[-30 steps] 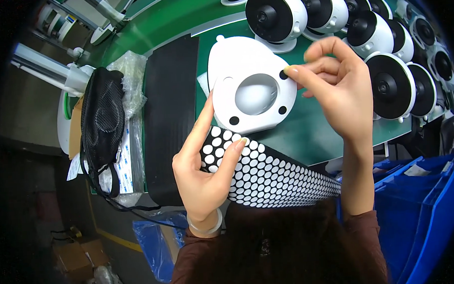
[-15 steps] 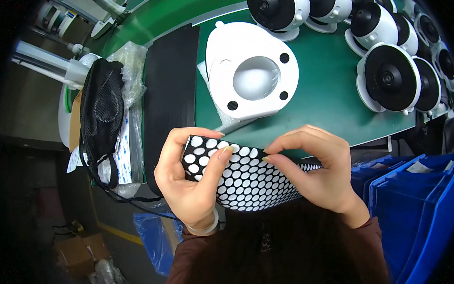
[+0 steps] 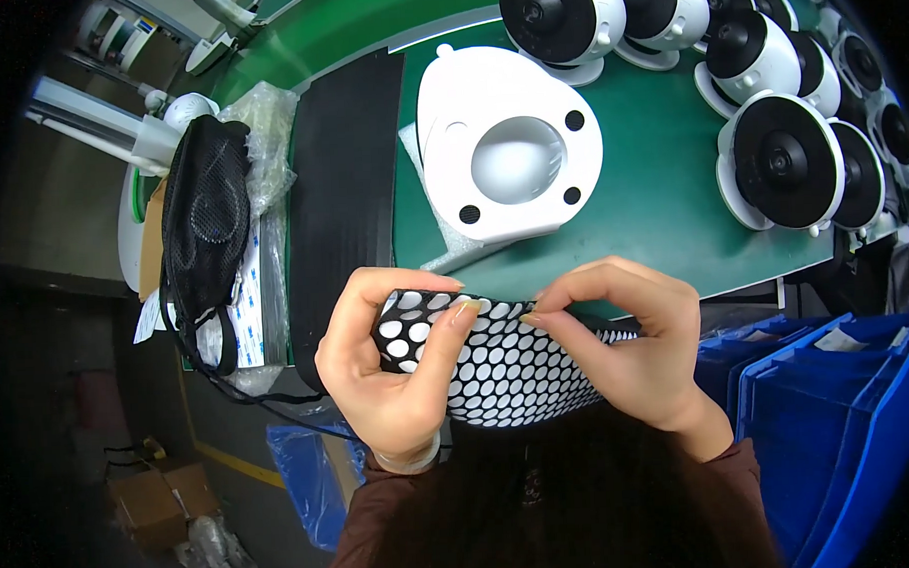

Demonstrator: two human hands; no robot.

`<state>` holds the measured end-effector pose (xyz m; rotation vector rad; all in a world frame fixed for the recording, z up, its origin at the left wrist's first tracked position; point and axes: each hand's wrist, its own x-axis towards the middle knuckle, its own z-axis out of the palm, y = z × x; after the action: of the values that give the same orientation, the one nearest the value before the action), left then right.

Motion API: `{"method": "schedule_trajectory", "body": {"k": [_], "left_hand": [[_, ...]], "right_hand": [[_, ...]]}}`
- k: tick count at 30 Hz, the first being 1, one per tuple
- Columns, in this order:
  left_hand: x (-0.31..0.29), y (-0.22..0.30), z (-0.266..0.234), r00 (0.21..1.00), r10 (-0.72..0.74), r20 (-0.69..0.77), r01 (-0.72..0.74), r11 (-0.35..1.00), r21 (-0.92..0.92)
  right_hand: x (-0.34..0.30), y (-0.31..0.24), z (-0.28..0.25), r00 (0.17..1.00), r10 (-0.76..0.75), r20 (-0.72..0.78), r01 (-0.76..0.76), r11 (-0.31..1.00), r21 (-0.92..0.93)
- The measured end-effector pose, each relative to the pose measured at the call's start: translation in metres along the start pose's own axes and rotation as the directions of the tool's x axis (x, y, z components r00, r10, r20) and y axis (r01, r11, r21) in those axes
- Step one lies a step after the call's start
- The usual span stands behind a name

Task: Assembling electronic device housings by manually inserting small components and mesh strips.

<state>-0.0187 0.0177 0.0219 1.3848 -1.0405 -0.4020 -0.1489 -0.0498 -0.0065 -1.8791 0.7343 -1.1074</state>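
Note:
A curved, flexible black sheet (image 3: 518,377) covered in rows of round white dots is held up in front of my body. My left hand (image 3: 392,361) pinches its upper left part between thumb and fingers. At its upper edge, my right hand (image 3: 627,338) has thumb and forefinger pressed together; whether a loose dot is between them is too small to tell. Beyond my hands, a white rounded housing (image 3: 439,134) lies on the green table, with a round hollow in the middle and several black round pads around it. A piece of white foam (image 3: 464,256) sticks out beneath it.
Several white camera-like units (image 3: 786,162) with black round fronts stand at the right and far right. A black mat (image 3: 341,178) lies left of the housing, beside a black mesh pouch (image 3: 207,208) and bubble wrap (image 3: 267,140). Blue bins (image 3: 829,411) stand at the lower right.
My left hand has shifted slightly right and down, and the sheet's left end has bent with it. My right hand keeps its pinch at the upper edge. The whole view has shifted slightly.

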Motion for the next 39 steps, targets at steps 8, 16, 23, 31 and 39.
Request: {"method": "schedule_trajectory", "body": {"k": [8,16,23,31,39], "left_hand": [[0.0,-0.001,-0.001,1.0,-0.004,-0.006,0.004,1.0,0.0],[0.001,-0.003,-0.001,1.0,-0.005,-0.014,0.005,1.0,-0.005],[0.017,-0.009,0.002,0.995,0.096,0.035,-0.094,0.993,-0.072],[0.02,-0.018,0.008,0.982,0.124,0.141,-0.131,0.99,0.045],[0.02,-0.021,0.004,0.979,0.141,0.148,-0.148,0.988,0.036]], "right_hand": [[-0.001,-0.004,-0.001,0.996,0.083,0.015,-0.084,0.995,0.047],[0.001,-0.001,-0.004,0.999,0.035,0.037,-0.034,0.999,-0.008],[0.001,-0.017,-0.009,0.968,-0.226,0.113,0.242,0.956,-0.167],[0.071,-0.011,-0.01,0.925,-0.365,-0.105,0.334,0.913,-0.232],[0.077,-0.015,0.0,0.934,-0.347,-0.084,0.305,0.898,-0.319]]}}
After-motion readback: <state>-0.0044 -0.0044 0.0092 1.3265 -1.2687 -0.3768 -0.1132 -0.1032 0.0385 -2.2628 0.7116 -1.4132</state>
